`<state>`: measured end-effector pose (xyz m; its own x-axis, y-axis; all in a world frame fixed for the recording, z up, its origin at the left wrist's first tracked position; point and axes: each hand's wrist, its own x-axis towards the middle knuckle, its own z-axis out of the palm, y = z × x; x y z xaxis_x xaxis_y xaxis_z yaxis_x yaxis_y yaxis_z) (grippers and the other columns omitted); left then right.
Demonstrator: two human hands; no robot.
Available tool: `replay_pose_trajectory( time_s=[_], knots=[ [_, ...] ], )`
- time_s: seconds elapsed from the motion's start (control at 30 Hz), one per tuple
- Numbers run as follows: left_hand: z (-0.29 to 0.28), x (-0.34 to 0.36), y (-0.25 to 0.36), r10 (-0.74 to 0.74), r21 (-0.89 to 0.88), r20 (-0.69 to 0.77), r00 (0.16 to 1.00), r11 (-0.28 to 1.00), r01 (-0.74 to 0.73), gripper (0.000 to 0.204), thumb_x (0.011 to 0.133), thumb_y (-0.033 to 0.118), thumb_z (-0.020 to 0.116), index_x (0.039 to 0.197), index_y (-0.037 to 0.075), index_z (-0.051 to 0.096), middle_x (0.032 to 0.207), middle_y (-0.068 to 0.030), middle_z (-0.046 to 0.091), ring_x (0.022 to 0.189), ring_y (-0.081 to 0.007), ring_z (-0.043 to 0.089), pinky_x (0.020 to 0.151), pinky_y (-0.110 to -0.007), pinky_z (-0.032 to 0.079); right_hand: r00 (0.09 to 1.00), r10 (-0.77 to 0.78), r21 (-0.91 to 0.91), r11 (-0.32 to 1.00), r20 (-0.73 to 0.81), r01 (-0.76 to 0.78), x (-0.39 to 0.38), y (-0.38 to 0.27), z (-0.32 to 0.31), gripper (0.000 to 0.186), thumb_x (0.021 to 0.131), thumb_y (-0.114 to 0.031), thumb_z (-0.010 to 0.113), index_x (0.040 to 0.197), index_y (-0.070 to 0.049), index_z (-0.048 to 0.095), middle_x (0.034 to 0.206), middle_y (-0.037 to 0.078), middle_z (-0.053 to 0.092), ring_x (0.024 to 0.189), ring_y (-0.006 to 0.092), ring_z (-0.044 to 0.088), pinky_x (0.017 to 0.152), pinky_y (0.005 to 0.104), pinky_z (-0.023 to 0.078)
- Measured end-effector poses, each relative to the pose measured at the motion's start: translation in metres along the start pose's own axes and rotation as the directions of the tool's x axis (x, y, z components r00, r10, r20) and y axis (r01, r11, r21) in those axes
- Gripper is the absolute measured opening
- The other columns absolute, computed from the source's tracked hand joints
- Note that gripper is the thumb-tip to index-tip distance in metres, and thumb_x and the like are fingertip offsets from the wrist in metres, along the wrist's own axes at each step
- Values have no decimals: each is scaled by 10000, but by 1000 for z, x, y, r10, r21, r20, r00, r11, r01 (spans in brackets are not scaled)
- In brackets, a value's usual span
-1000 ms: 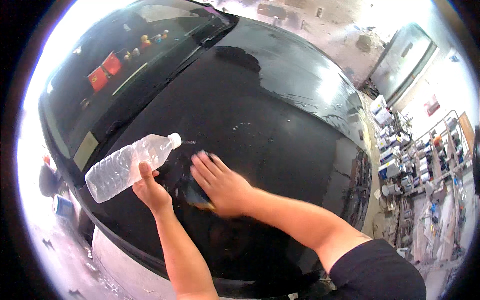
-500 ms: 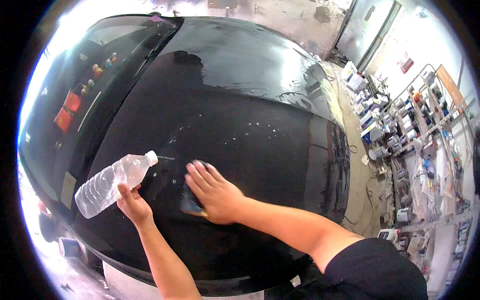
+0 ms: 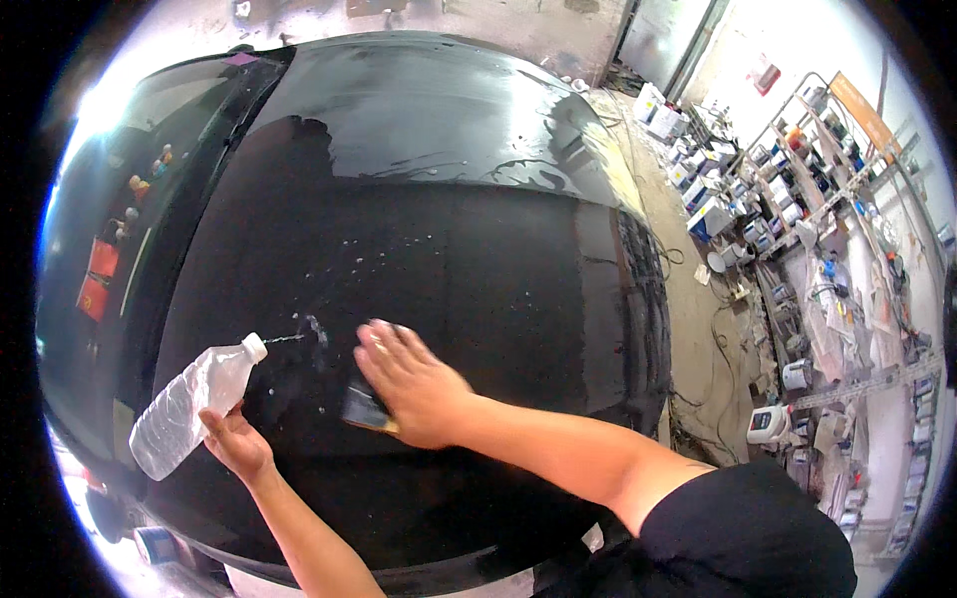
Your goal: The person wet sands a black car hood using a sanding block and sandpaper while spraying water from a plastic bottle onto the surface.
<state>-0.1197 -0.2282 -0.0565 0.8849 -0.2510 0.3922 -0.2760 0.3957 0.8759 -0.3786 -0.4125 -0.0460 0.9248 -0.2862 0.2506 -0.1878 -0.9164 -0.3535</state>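
Note:
My left hand (image 3: 239, 445) is closed around a clear plastic bottle (image 3: 195, 407), tilted with its white cap toward the middle of a black car hood (image 3: 478, 259). A thin jet of water (image 3: 284, 338) comes from the cap and splashes on the hood. My right hand (image 3: 419, 384) lies flat, fingers stretched, over a dark sanding pad (image 3: 365, 407) with a yellowish edge, pressing it on the hood. Most of the pad is hidden beneath the palm. Water drops dot the dull surface around and beyond both hands.
At the left is the windshield (image 3: 150, 229), with small figures and red flags behind it. The far part of the hood is glossy and wet. Along the right wall stands a cluttered metal rack (image 3: 797, 199) with cans and bottles; cables (image 3: 728, 369) lie on the floor.
My left hand and the bottle have shifted left and nearer to me, still squirting water. My right hand with the pad has moved slightly left. The whole view has turned a little.

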Motion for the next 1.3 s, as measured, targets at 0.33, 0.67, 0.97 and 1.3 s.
replay_pose_trajectory(
  time_s=[0.33,0.67,0.97,1.3],
  knots=[
    [12,-4,5,21,85,-8,1000,996,-20,713,893,525,653,1356,21,455,1332,-143,529,1228,-275,521,1000,-397,443,758,636,-84,755,-149,-650,-4,167,-65,762,913,-519,542,1337,108,454,1443,320,386,1395,427,316,1153,467,255],
    [6,-3,8,70,65,-17,997,996,-69,646,934,474,620,1311,-37,501,1304,-155,559,1189,-270,549,969,-384,446,874,484,-148,868,37,-474,-58,121,-51,931,913,-590,500,1500,65,194,1585,277,116,1486,414,79,1203,498,104],
    [11,-5,3,110,131,-63,992,986,-101,673,908,498,651,1311,-20,501,1264,-124,584,1136,-241,573,903,-358,474,925,374,-77,922,-68,-378,163,91,-24,912,898,-648,461,1389,114,368,1516,303,269,1445,422,204,1189,487,146],
    [16,-8,3,155,140,-115,981,981,-138,668,899,494,667,1288,-27,515,1248,-116,587,1100,-217,578,870,-338,472,988,123,-182,978,92,-105,69,105,-18,970,908,-661,445,1484,86,218,1580,273,151,1493,384,80,1211,481,79]
  ],
)
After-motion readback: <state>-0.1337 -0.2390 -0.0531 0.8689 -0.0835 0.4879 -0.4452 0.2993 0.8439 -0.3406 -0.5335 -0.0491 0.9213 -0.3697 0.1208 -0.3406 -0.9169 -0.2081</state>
